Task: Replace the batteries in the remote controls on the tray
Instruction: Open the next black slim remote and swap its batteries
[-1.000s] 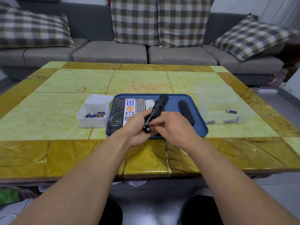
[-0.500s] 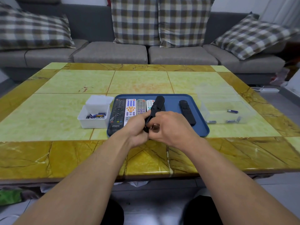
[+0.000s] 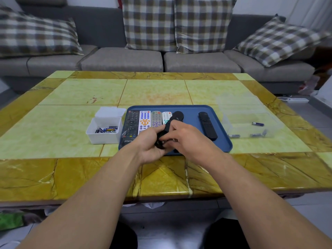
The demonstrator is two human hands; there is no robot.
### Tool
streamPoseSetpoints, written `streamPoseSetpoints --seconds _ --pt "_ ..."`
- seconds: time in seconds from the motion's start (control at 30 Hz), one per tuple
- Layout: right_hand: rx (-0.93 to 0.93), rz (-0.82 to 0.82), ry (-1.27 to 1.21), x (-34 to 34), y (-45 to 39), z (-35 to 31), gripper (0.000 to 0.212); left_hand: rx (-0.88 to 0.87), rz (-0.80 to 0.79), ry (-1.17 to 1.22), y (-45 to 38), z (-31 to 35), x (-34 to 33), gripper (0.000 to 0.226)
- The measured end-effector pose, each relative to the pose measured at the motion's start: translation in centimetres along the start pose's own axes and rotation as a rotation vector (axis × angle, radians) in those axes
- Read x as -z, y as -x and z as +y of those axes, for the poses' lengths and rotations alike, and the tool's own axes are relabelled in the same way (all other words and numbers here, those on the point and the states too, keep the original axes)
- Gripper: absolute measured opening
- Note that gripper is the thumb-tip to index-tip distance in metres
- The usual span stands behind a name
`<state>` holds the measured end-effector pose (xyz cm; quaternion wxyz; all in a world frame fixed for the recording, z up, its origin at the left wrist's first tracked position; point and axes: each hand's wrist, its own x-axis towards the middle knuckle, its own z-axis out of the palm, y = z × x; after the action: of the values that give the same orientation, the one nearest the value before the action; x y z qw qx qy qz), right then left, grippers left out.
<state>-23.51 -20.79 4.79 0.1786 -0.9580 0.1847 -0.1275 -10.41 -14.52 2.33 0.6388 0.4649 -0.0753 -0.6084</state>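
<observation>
The left hand is gripping a slim black remote control above the blue plastic tray while the right hand is pinching a small battery at its base. Five other remotes are lying on the tray, so much probably remains.

A home living room: a grey sofa with plaid cushions stands behind a marble-tiled coffee-table worktop holding television remotes.
</observation>
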Motion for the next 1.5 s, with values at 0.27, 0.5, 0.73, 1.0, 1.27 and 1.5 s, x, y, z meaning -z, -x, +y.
streamPoseSetpoints --seconds 0.27,0.5,0.73,1.0,1.27,1.5 --pt "-0.343 0.256 -0.779 -0.5 -0.7 0.3 0.018 -0.325 0.183 0.051 0.7 1.6 1.4 0.041" --pt "-0.547 0.075 -0.851 -2.9 -4.2 -2.2 0.012 -0.548 0.608 0.153 2.9 3.7 5.5 0.041" --pt "-0.252 0.007 -0.341 -5.1 -12.5 -7.1 0.025 -0.659 0.826 0.173 3.7 4.6 11.1 0.031" --pt "-0.088 -0.258 0.096 -9.0 -20.5 -11.5 0.03 -0.653 0.948 0.275 4.6 5.1 14.8 0.027" --pt "-0.022 -0.32 0.049 -9.4 -20.9 -11.0 0.019 -0.616 0.963 0.299 4.8 5.2 14.9 0.028" --pt "-0.076 0.02 -0.115 -5.9 -17.7 -7.9 0.015 -0.653 0.862 0.201 4.1 4.6 11.4 0.031"
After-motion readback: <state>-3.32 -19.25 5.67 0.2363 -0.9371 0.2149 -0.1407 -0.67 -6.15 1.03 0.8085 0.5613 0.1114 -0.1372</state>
